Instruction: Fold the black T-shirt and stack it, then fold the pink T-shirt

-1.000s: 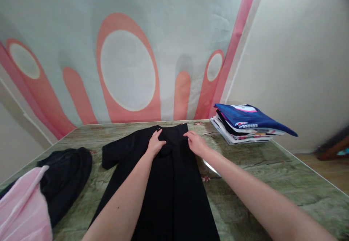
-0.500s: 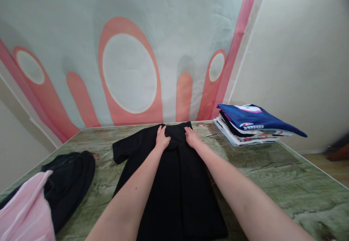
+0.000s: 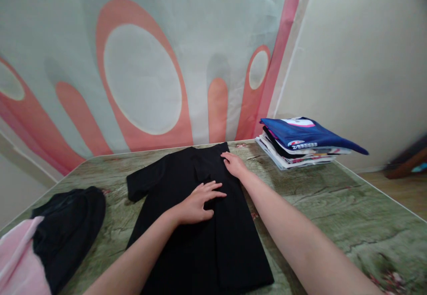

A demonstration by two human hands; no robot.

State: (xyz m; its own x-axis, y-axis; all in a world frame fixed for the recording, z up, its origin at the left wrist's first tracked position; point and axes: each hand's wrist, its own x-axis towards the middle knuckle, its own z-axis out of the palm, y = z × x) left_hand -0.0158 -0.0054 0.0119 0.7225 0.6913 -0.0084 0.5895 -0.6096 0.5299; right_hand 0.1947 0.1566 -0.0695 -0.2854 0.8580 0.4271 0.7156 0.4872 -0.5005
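A black short-sleeved shirt (image 3: 187, 241) lies on the table in front of me, its right side folded inward over the body. One sleeve (image 3: 147, 179) sticks out to the left. My left hand (image 3: 200, 201) is over the middle of the shirt, fingers spread and nothing held; whether it touches the cloth I cannot tell. My right hand (image 3: 234, 165) rests at the shirt's upper right edge near the shoulder, fingers stretched out on the fabric.
On the back right of the wood-patterned table (image 3: 320, 206) stands a stack of folded clothes (image 3: 303, 150) topped by a blue garment. At the left lie a crumpled black garment (image 3: 71, 228) and a pink one (image 3: 20, 259). A printed backdrop (image 3: 156, 143) borders the far edge.
My left hand has moved from the collar down toward me to the shirt's middle, its fingers spreading. My right hand stays near the shoulder. The view has shifted slightly.
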